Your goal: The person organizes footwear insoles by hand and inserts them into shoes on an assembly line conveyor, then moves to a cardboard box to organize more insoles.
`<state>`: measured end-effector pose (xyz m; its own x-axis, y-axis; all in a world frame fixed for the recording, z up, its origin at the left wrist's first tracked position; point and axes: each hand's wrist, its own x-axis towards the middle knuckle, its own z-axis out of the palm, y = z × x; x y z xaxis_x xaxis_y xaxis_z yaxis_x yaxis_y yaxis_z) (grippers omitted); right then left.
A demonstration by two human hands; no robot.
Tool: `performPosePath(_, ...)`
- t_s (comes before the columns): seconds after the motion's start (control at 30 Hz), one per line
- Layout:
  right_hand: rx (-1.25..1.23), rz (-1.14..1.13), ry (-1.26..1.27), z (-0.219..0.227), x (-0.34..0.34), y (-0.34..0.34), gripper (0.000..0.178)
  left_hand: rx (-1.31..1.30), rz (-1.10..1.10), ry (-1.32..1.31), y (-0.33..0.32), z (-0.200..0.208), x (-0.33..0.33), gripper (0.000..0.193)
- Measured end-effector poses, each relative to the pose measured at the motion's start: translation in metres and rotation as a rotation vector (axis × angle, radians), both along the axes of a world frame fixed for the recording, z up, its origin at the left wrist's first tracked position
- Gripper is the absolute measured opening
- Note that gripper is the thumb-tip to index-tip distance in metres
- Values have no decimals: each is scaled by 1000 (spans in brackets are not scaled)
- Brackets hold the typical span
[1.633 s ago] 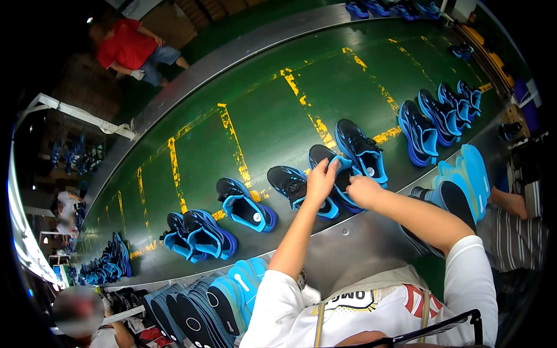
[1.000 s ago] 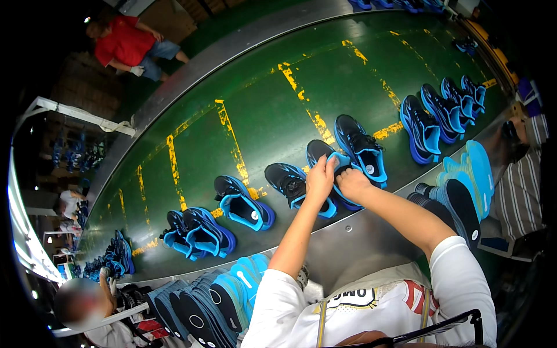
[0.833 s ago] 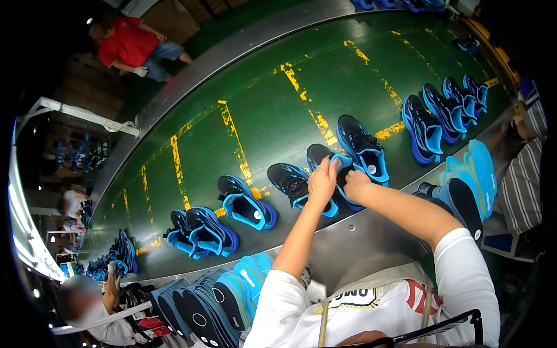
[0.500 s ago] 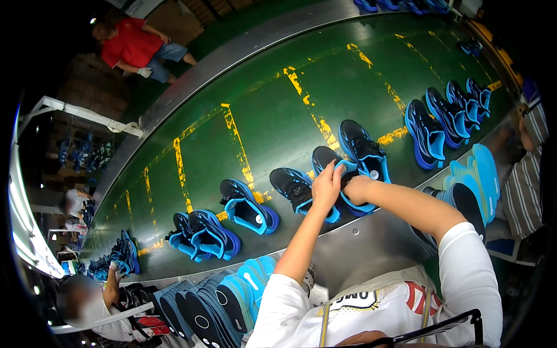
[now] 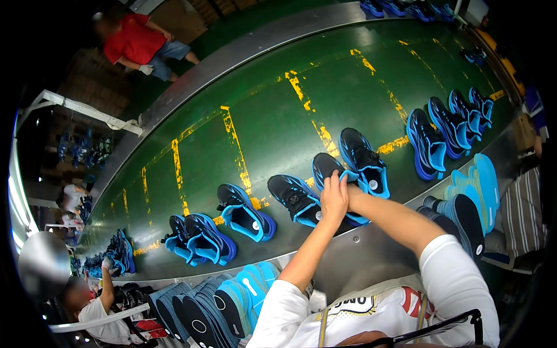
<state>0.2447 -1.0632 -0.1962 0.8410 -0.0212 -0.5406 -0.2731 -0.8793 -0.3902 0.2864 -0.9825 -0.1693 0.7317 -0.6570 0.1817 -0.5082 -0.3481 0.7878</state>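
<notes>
A black and blue sneaker (image 5: 326,168) stands on the green conveyor belt in front of me, toe pointing away. My left hand (image 5: 335,198) holds the edge of its opening, fingers together over the collar. My right hand (image 5: 353,196) reaches down into the shoe; its fingers are hidden inside and behind the left hand. Close on the right is another sneaker (image 5: 360,149) with a white round sticker inside. Just left of my left hand stands one more matching sneaker (image 5: 294,197).
Dark insoles (image 5: 200,313) and light-blue insoles (image 5: 250,290) are stacked at lower left; more blue insoles (image 5: 484,185) stand at right. Several sneakers (image 5: 429,142) line the belt (image 5: 261,127), which has worn yellow markings. A person in red (image 5: 136,39) stands across; a co-worker (image 5: 101,313) works at left.
My right hand has gone deeper into the sneaker. My left hand has turned, with its fingers now lying over the opening beside the right wrist.
</notes>
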Motion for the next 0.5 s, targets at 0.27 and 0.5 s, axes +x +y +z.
performPosePath(0.27,-38,1,43,-23,20,-6,37,1,-64,-233,-1,-15,2,27)
performPosePath(0.5,54,82,204,-5,36,-22,36,-36,3,-315,-8,-10,12,29)
